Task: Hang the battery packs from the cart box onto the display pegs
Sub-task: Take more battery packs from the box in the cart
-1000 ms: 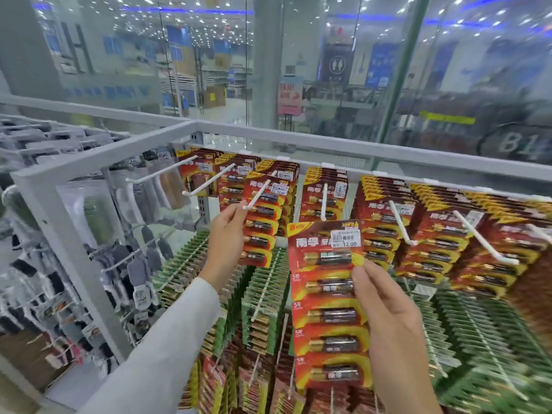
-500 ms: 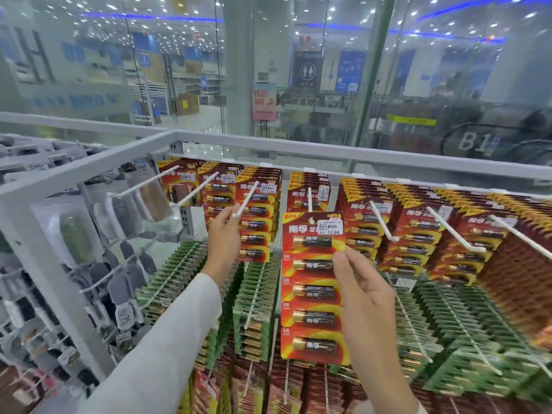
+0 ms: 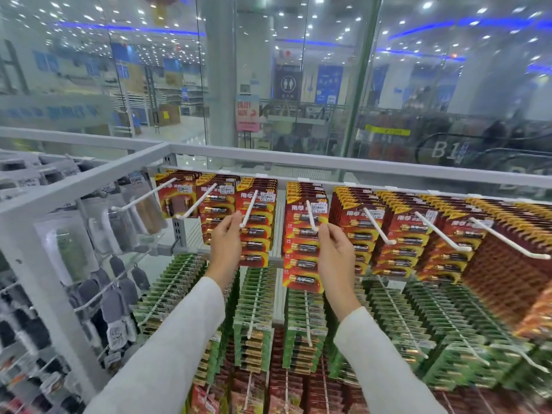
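A white peg (image 3: 249, 209) is pinched at its tip by the left hand (image 3: 227, 246), likely so that it is held steady. The long battery pack (image 3: 303, 252) is hung on the next peg (image 3: 310, 215), in front of the others, where it can be seen. The right hand (image 3: 336, 255) is curled at that peg's tip; a grip cannot be told
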Action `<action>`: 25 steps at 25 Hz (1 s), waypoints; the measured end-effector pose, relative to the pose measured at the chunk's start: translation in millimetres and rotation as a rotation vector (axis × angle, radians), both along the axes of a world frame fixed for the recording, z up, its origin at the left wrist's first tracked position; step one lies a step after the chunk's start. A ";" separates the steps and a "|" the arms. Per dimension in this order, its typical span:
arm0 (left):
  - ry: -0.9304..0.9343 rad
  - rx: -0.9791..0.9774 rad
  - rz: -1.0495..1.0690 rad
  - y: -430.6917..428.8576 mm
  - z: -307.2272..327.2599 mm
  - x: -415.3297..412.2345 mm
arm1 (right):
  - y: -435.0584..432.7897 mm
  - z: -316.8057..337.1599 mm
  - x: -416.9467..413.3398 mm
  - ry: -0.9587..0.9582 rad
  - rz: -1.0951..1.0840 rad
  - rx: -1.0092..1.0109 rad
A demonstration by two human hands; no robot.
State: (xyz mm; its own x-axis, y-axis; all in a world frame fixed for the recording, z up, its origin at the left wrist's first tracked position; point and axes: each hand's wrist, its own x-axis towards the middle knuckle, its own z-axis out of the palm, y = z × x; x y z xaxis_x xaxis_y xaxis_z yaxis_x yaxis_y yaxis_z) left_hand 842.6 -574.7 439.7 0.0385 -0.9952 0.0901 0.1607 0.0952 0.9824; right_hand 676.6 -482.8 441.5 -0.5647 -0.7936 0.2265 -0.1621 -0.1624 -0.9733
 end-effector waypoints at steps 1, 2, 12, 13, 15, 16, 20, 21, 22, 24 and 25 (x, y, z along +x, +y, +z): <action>0.002 0.005 0.002 0.4 -0.1 -0.1 | -5.6 -1.8 -0.9 -0.007 -0.009 0.004; 0.003 0.003 0.002 0.6 -0.7 0.2 | -10.6 -4.8 -3.0 -0.015 -0.016 0.002; -0.016 0.016 0.016 22.2 -45.8 42.4 | 19.8 -31.3 -19.7 0.024 -0.088 -0.007; -0.001 0.034 0.012 33.5 -48.0 44.9 | 31.6 -37.1 -22.7 0.028 -0.088 0.022; 0.038 0.069 -0.011 60.9 -50.4 44.4 | 63.0 -48.7 -29.2 0.024 -0.085 0.080; 0.049 0.079 -0.018 74.4 -53.1 42.4 | 81.9 -56.0 -33.2 0.016 -0.082 0.108; 0.026 0.072 -0.076 133.5 -58.0 15.5 | 170.8 -83.6 -56.0 -0.047 -0.139 0.188; 0.012 0.076 -0.098 147.0 -60.7 6.2 | 193.1 -90.7 -62.6 -0.074 -0.169 0.200; -0.008 0.103 -0.134 162.8 -64.6 -9.1 | 217.4 -98.3 -73.6 -0.106 -0.217 0.207; -0.032 0.170 -0.210 194.3 -79.2 -41.2 | 266.7 -113.6 -97.8 -0.182 -0.327 0.230; -0.035 0.202 -0.271 209.5 -91.7 -56.9 | 292.1 -121.5 -110.2 -0.228 -0.379 0.245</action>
State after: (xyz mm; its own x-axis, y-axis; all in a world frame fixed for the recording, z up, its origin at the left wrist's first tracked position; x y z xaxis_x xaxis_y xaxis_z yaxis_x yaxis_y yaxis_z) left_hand 785.7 -365.2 348.0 -0.2293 -0.9667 -0.1136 0.1189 -0.1437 0.9824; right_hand 566.4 -190.6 320.0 -0.8369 -0.5376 -0.1032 0.0556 0.1040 -0.9930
